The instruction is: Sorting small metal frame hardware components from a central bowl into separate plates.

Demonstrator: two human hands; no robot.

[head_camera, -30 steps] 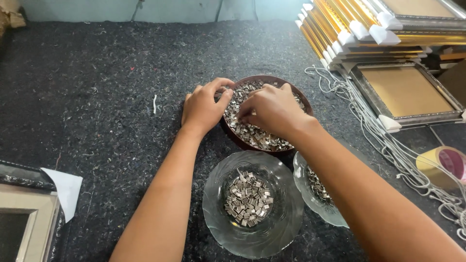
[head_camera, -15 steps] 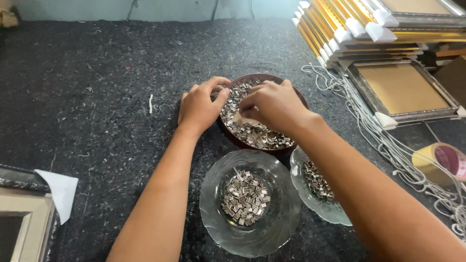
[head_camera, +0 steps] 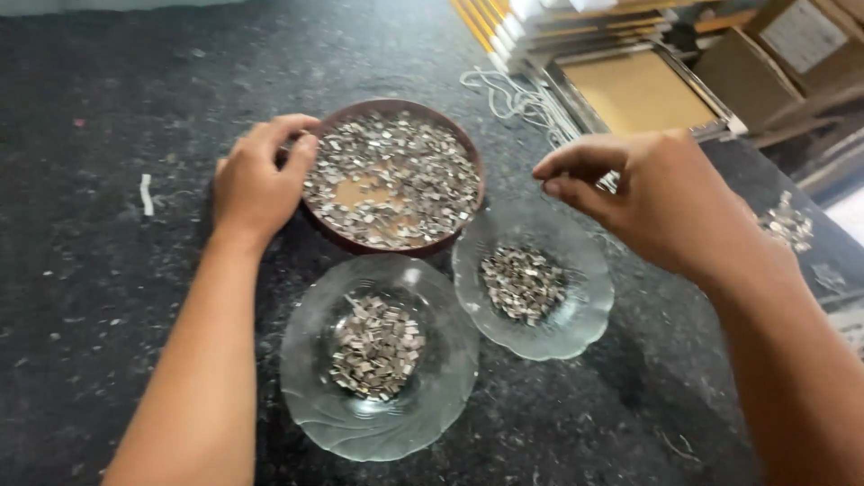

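A round brown bowl (head_camera: 396, 104) full of small silvery metal clips (head_camera: 405, 166) sits on a dark felt-covered table. My left hand (head_camera: 256, 184) grips its left rim, thumb over the edge. My right hand (head_camera: 666, 202) hovers above the right-hand glass dish (head_camera: 589, 306), fingertips pinched together; anything between them is hidden. That dish holds a small pile of clips (head_camera: 524, 283). A second glass dish (head_camera: 315, 405) lies nearer me with its own pile of clips (head_camera: 376, 346).
Stacked picture frames (head_camera: 576, 22) and a flat frame with a tan backing (head_camera: 634, 90) lie at the far right, with white cord (head_camera: 513, 99) beside them. A cardboard box (head_camera: 792, 40) stands behind. Loose clips (head_camera: 787, 220) lie at the right; a white scrap (head_camera: 146, 193) lies at the left.
My right hand has lifted out of the brown bowl and moved right, over the right glass dish. My left hand has stayed on the bowl's rim. The view has moved closer.
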